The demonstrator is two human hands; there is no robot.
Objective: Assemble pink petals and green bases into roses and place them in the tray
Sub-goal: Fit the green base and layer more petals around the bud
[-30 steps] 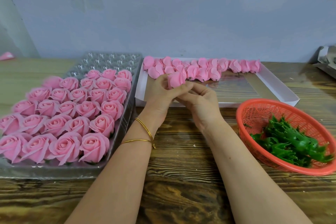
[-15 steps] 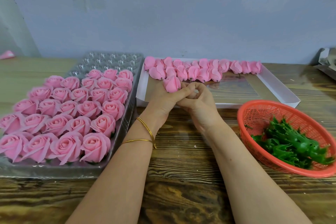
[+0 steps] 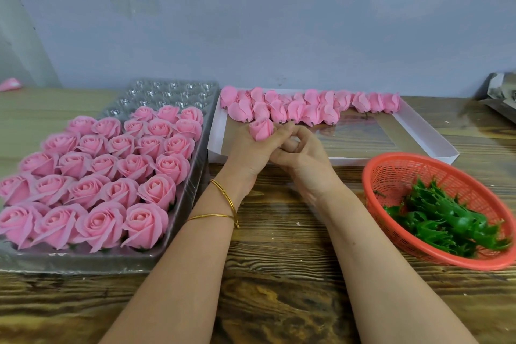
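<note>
My left hand grips a closed pink petal bud over the near left corner of the white box. My right hand sits just right of it, fingers curled and index tip touching my left fingertips, with nothing showing inside them. More pink petal buds lie in rows along the far side of the box. Green bases are heaped in the red basket on the right. The clear plastic tray on the left holds several rows of finished pink roses; its far cups stand bare.
Everything sits on a wooden table against a grey-blue wall. Some grey packaging lies at the far right edge. A pink scrap shows at the far left.
The bud has come down and left with my left hand, from above the box's rows to its near left corner. My right hand has loosened from the bud and now only touches my left fingers.
</note>
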